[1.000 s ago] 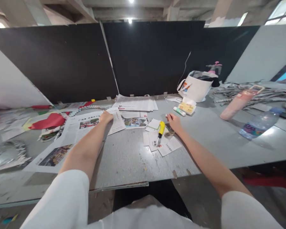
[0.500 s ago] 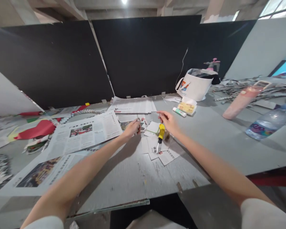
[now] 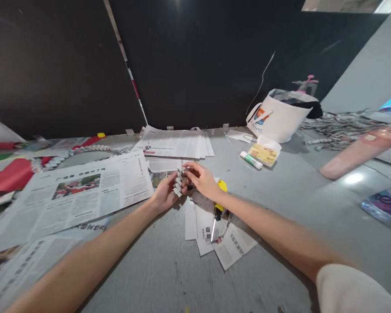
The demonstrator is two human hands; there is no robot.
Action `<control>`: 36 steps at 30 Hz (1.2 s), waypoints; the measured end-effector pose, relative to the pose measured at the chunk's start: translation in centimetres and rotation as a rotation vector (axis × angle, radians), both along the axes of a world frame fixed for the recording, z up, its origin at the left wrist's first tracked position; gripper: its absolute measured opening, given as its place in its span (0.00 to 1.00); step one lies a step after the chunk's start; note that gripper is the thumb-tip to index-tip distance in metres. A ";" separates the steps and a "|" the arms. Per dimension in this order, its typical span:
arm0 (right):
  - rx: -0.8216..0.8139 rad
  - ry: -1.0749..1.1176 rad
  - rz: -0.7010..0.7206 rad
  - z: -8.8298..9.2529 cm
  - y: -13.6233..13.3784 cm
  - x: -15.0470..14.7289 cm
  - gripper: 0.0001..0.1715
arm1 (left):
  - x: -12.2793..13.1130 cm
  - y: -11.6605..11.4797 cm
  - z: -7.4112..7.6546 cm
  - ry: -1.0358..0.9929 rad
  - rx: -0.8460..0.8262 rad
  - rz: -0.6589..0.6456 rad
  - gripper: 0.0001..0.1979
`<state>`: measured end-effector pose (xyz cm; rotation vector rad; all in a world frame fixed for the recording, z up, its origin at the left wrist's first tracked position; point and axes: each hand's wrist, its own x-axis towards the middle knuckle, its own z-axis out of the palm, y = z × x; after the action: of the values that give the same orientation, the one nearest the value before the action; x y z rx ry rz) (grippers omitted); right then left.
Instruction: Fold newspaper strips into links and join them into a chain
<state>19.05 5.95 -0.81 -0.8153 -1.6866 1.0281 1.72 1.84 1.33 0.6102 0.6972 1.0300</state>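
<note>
A short folded-paper chain [image 3: 178, 184] with a zigzag edge is held upright between both hands. My left hand [image 3: 166, 191] is closed round its lower left side. At its top right, the fingers of my right hand [image 3: 200, 179] pinch the chain. Beneath my right wrist lies a yellow and black utility knife [image 3: 219, 208], its blade pointing toward me. The knife rests on cut newspaper pieces [image 3: 230, 248]. To the left are newspaper sheets [image 3: 94, 191], and a stack of paper [image 3: 176, 143] lies beyond my hands.
At the back right stand a white bag [image 3: 280, 117] and a spray bottle [image 3: 308, 85]. A glue stick [image 3: 251, 160], a yellow packet [image 3: 263, 153] and a pink bottle [image 3: 358, 152] are nearer. A longer paper chain [image 3: 94, 148] and red paper [image 3: 9, 176] lie left.
My right hand has moved left to meet my left hand, and its fingers now grip the paper chain. The chain shows more clearly. The view has tilted down and come closer.
</note>
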 end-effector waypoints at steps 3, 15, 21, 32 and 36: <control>-0.037 0.021 0.016 0.2 -0.5 0.1 0.15 | -0.2 0.0 -0.2 0.028 0.026 -0.001 0.12; -0.022 0.048 -0.039 1.1 -1.0 0.4 0.12 | -0.1 -0.4 -0.4 0.058 0.090 0.059 0.22; -0.101 0.122 -0.033 0.8 -0.9 0.3 0.12 | 0.0 -0.4 -0.5 0.033 0.088 0.069 0.27; -0.162 -0.013 -0.032 1.7 -1.7 0.5 0.23 | -0.5 0.4 0.0 -0.129 -0.101 0.012 0.11; -0.144 -0.018 -0.051 1.2 -1.4 0.6 0.24 | -0.8 0.6 -0.2 -0.085 -0.162 -0.036 0.19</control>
<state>19.66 4.51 0.41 -0.9585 -1.6118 1.1197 0.88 2.47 1.16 0.4345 0.6846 0.9510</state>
